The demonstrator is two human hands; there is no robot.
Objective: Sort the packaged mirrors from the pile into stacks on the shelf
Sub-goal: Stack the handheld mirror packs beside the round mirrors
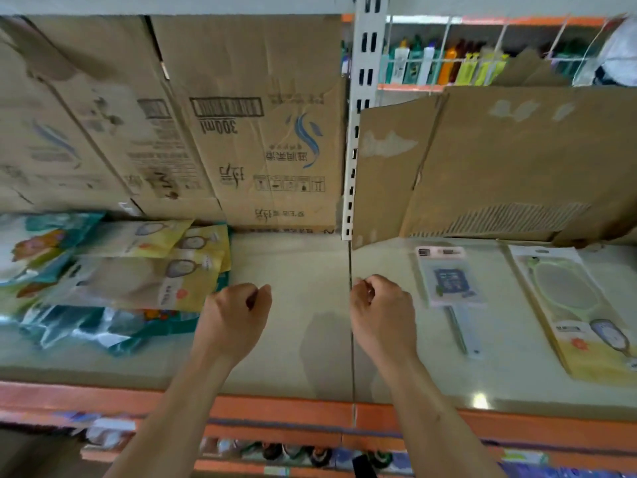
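Head view, looking down on a pale shelf (303,343) with an orange front edge (275,408).

Hands: both are over the middle of the shelf, toward 6 o'clock, forearms coming in from the bottom. Left hand (238,319) has its fingers curled into a loose fist, with nothing seen in it. Right hand (381,312) is curled the same way, again with nothing seen in it. The two are apart, one on either side of the seam in the shelf.

Task items: the pile of packaged mirrors (131,270) lies at 9 o'clock, loose and overlapping. Yellow-carded packs sit on top, teal and clear wrappers below. The left hand is just beside the pile's near corner; I cannot tell whether it touches.

At 3 o'clock a pink mirror pack (448,281) lies flat, handle toward the front edge, just beside the right hand. Further out at 3 to 4 o'clock a green mirror pack (579,305) on a yellow card lies flat, apart from the pink one.

Background: printed cardboard boxes (241,132) stand at 11 to 12 o'clock behind the pile. A flattened cardboard sheet (517,160) leans at 2 o'clock behind the two single packs. A white slotted post (362,115) rises at 12 o'clock. Coloured bottles (448,63) sit in a wire rack at 1 o'clock, blurred.
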